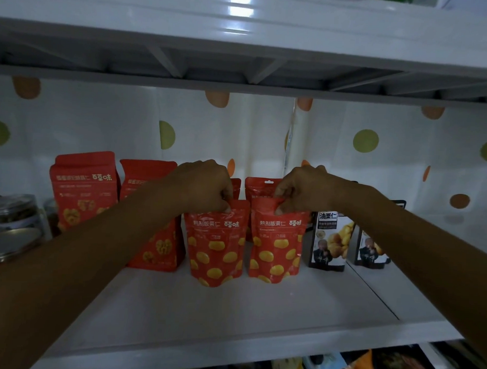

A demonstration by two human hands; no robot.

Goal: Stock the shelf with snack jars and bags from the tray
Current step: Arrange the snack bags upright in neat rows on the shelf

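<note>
- Could tip the left chestnut pouch or the right chestnut pouch forward on letting go: soft stand-up bases, gripped only at the top edge.
- Could knock the rear red pouch over by pushing back too hard; standing just behind the 2 front ones.
- Could brush the walnut bags with the left forearm, crossing right in front of them. Same risk on the right with the black bags.
- Could end with the 2 pouches leaning on each other if set any closer; just beside one another now, cannot tell whether touching.
- Left hand: clenched over the top of the left chestnut pouch, pinching its upper edge between thumb and curled fingers.
- Right hand: same, fingers curled, pinching the top of the right chestnut pouch near its left corner.
- Both pouches upright on the shelf, mid-depth, between walnut bags and black bags. Bottoms seemingly down on the board, so judged as final settling before release.
- Clear jar at far left of the shelf, well apart from both hands.
- No sight of the tray.
</note>
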